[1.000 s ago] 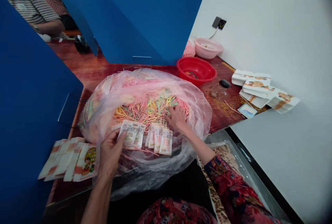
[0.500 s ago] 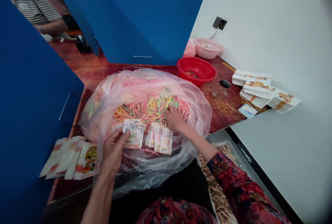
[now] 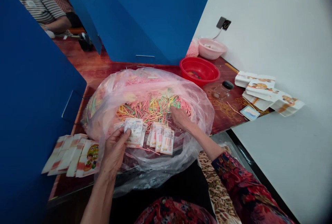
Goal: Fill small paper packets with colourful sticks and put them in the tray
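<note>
Pinching paper packets (image 3: pixel 134 131) in your left hand (image 3: pixel 113 152), thumb on top.
Your right hand (image 3: pixel 181 119), fingers loosely spread, rests on colored sticks (image 3: pixel 153 110) inside a clear plastic bag (image 3: pixel 109 106), near more packets (image 3: pixel 162 137).

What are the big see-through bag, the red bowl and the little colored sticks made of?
The bag looks like thin plastic, because it's see-through, shiny and crinkly. The red bowl seems to be hard plastic, with a smooth, glossy surface. The little colored sticks could be dyed wood or paper. They look dull, not shiny, but they're too small to tell for sure.
</note>
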`<act>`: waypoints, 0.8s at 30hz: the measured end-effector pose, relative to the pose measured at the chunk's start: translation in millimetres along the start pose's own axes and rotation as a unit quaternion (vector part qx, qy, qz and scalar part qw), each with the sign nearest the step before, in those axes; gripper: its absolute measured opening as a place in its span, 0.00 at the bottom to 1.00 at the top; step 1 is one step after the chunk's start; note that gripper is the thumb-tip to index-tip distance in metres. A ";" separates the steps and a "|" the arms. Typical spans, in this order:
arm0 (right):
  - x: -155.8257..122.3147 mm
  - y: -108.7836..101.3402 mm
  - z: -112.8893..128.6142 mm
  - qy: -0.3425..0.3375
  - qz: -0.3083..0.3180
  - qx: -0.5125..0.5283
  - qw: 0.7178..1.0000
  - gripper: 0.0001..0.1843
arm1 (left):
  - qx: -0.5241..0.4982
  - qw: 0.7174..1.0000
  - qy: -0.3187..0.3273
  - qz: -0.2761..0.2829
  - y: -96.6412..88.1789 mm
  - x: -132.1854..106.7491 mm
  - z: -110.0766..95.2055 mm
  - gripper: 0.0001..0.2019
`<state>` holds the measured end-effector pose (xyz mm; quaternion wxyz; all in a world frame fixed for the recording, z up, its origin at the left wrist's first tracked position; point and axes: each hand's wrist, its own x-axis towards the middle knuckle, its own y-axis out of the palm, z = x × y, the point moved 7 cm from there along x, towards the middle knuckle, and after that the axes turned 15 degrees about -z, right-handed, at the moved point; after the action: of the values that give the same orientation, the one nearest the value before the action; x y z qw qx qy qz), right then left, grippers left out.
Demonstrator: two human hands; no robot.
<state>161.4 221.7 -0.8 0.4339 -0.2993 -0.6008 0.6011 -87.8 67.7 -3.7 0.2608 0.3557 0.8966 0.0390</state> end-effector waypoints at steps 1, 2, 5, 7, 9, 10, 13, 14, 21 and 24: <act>2.1 -0.6 1.6 -0.009 -0.003 -0.004 1.000 0.15 | -0.004 1.000 -0.003 0.008 1.0 -0.8 0.2 0.25; 4.0 -1.0 4.0 -0.023 -0.008 -0.011 1.000 0.15 | -0.010 1.000 -0.006 0.014 1.5 -1.3 0.6 0.24; 7.4 -0.9 13.4 -0.080 -0.020 -0.028 0.996 0.17 | -0.025 0.999 -0.017 0.020 0.3 -1.0 2.2 0.23; 8.9 -0.9 19.0 -0.123 -0.031 -0.036 0.991 0.22 | -0.029 0.999 -0.017 0.018 -1.3 0.1 2.7 0.23; 10.5 -0.9 23.5 -0.168 -0.048 -0.048 0.983 0.25 | -0.030 0.999 -0.016 0.015 -2.6 0.9 2.8 0.23; 11.4 -0.6 25.2 -0.188 -0.058 -0.057 0.979 0.25 | -0.031 0.999 -0.016 0.013 -3.0 1.0 2.8 0.23; 15.1 0.8 28.9 -0.223 -0.088 -0.083 0.967 0.19 | -0.036 0.999 -0.023 0.009 -3.4 0.7 3.0 0.23; 16.3 0.9 30.0 -0.228 -0.100 -0.089 0.965 0.17 | -0.038 0.999 -0.024 0.008 -3.3 0.4 2.9 0.23; 15.3 2.5 35.3 -0.278 -0.167 -0.084 0.942 0.14 | -0.045 0.999 -0.029 0.007 -3.0 -0.6 1.3 0.22; 15.2 6.4 30.4 -0.289 -0.184 -0.068 0.937 0.13 | -0.044 0.999 -0.022 0.007 -2.8 -0.7 0.2 0.22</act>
<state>126.8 221.6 -1.6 0.3232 -0.0259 -0.7839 0.5294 -89.0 65.2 -4.3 0.2956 0.3506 0.8857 0.0727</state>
